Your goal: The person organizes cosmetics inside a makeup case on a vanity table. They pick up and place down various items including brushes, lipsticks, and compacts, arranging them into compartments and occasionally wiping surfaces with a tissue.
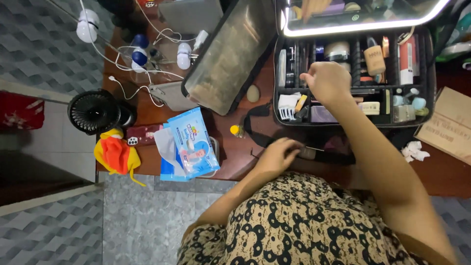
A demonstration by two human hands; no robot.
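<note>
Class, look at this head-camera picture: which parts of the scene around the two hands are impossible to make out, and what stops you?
- Head view: what the right hand pinches in the makeup case; its own fingers hide it.
- What lies under the left hand; the palm covers it.
- The lit mirror: cut off by the top edge.
- The cardboard box: cut off by the right edge.

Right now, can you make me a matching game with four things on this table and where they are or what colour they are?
Things:
1. fan
2. wipes pack
3. right hand
4. left hand

Descriptions:
A. blue and white, at the table's front edge
B. over the open makeup case
C. black and round, at the table's left end
D. resting on a dark strap near the front edge

Pairs: 1-C, 2-A, 3-B, 4-D
</note>
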